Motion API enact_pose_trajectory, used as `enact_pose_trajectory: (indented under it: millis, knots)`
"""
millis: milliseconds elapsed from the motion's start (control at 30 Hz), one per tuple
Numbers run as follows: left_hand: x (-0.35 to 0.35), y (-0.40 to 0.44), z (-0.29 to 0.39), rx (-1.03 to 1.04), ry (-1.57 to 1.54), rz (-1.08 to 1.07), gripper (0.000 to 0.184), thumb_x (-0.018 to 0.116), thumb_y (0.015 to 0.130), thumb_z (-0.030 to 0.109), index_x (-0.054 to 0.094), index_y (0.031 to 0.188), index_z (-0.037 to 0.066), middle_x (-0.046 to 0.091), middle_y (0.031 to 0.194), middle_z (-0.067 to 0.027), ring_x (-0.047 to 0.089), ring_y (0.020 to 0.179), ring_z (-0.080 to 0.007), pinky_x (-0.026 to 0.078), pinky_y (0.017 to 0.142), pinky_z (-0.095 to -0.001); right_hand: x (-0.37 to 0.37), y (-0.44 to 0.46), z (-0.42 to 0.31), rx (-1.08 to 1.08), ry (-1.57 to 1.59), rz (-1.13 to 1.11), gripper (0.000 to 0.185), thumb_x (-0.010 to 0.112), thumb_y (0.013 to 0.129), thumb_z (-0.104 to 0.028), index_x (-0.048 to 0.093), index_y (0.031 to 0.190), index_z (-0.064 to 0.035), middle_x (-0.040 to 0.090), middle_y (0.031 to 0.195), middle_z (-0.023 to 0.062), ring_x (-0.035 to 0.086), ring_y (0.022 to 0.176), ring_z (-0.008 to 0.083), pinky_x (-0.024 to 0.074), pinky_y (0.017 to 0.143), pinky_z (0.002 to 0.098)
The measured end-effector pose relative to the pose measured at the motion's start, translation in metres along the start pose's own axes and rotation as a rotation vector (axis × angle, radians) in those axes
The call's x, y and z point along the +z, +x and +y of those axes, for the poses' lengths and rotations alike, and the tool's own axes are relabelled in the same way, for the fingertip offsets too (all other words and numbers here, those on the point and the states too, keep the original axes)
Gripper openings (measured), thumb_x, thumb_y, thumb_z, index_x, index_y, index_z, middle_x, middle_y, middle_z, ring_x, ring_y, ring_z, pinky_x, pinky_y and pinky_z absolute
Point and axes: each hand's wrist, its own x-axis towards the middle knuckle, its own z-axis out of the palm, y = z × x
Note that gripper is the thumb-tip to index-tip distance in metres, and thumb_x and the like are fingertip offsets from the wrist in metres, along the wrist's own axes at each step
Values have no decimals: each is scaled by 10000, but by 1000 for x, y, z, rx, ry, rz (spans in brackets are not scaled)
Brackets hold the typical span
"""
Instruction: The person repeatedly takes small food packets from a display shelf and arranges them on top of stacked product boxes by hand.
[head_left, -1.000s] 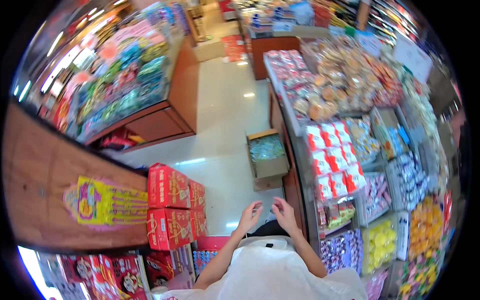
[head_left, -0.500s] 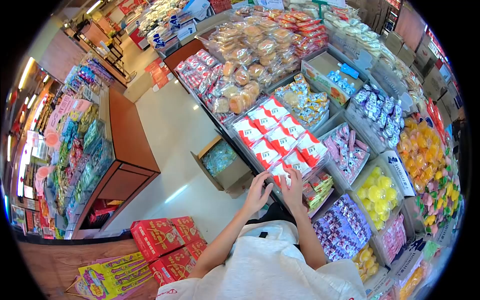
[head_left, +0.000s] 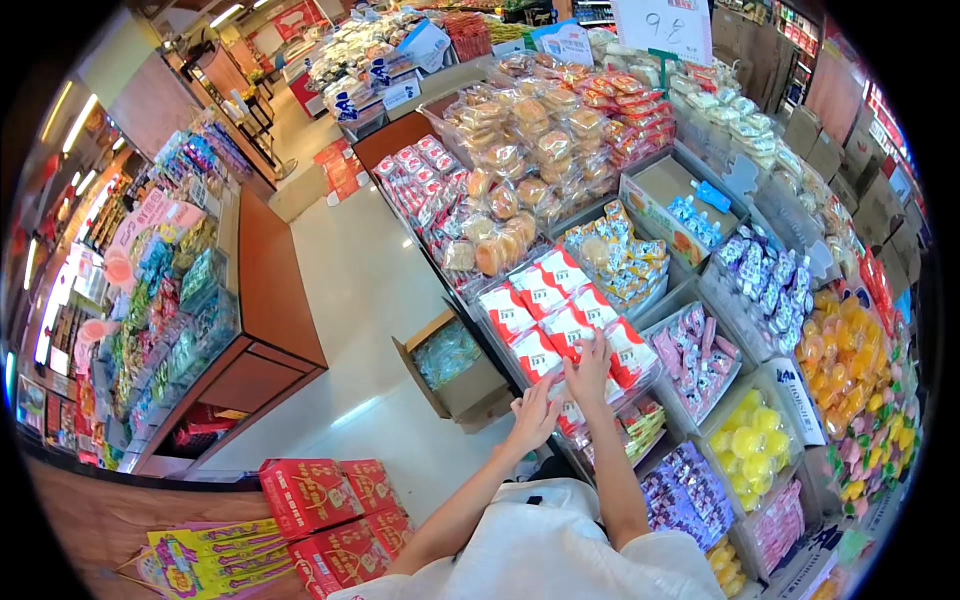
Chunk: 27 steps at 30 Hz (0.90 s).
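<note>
Red-and-white packets (head_left: 570, 328) lie in neat rows in a clear-sided bin at the stall's near edge. My right hand (head_left: 590, 370) reaches over the front rows, fingertips resting on or just above a packet. Its fingers look extended and slightly bent, with nothing visibly held. At the bin's near left corner is my left hand (head_left: 535, 412), fingers apart, close to the front packets and holding nothing that shows. My hands partly cover the nearest packets. Right of them sit thin colourful wrapped sweets (head_left: 642, 432) and a bin of pink packets (head_left: 697, 360).
Wrapped round cakes (head_left: 530, 130) are heaped at the back. Yellow sweets (head_left: 750, 445) and purple packets (head_left: 685, 490) fill bins to the right. An open cardboard box (head_left: 480, 395) stands on the floor by the stall. Red cartons (head_left: 315, 495) lie at lower left.
My right hand has moved forward over the packets, away from my body. My left hand stays near the bin's front corner. The view has tilted up a little, showing a price sign.
</note>
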Motion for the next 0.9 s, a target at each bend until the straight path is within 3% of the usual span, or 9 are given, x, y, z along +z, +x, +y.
enact_pose_trajectory:
  millis: [67,233,333,367,500,600,733,767,900]
  knots:
    - [4,3,-1,-30,-11,-6,566,481,974,344,350,1453,72,493,1376,-139,437,1218,-276,250,979,-455,2,2,-1,27,-23,-21,375,716,775,-135,550,1098,-38,316,1465,229,316,1330,435,302,1070,552]
    - [6,7,9,-67,-27,10,556,479,971,333,357,1449,76,484,1384,-127,416,1235,-280,231,1020,-460,-7,3,-6,-62,-37,76,319,746,713,-137,523,918,-37,485,1128,157,435,1131,374,365,954,503]
    - [7,4,1,-57,-52,12,561,468,981,331,345,1458,62,473,1397,-133,411,1250,-282,211,1039,-466,-15,1,-10,-11,33,35,351,774,677,-140,517,892,-34,496,1072,150,447,1084,365,375,929,474]
    - [8,3,-2,-55,-56,14,557,466,984,316,340,1461,58,463,1414,-130,414,1262,-284,205,1044,-465,-18,0,-9,-62,32,64,362,791,665,-143,509,864,-33,513,953,137,493,976,326,416,839,441]
    - [8,6,-14,-49,-201,8,547,468,1002,249,304,1482,44,445,1452,-138,435,1300,-264,256,1064,-442,-27,-18,1,176,454,-132,339,788,706,-110,493,858,-42,504,778,49,497,723,160,442,679,341]
    - [7,5,-28,-141,-547,16,566,478,1010,202,253,1504,43,460,1444,-151,451,1305,-227,345,1059,-383,-48,-37,-17,251,644,-233,338,786,715,-90,478,849,-52,486,760,14,472,705,128,441,686,317]
    - [-13,-6,-29,-123,-772,99,638,543,982,147,214,1521,57,497,1387,-143,487,1247,-188,415,1025,-325,-70,-60,-43,200,763,-401,364,801,707,-111,468,841,-53,528,838,53,564,870,170,466,857,328]
    - [-23,-12,-29,-122,-768,86,660,568,965,117,217,1520,62,518,1360,-139,516,1207,-182,434,1002,-318,-71,-65,-46,173,767,-479,340,771,721,-82,464,867,-72,578,1078,102,548,1077,194,458,954,350]
    - [-45,-33,-34,-71,-948,116,785,664,880,20,223,1525,94,473,1382,-113,530,1171,-163,432,1007,-313,-63,-85,-55,145,861,-624,385,796,735,-106,464,927,-76,569,1111,99,528,1113,187,414,996,344]
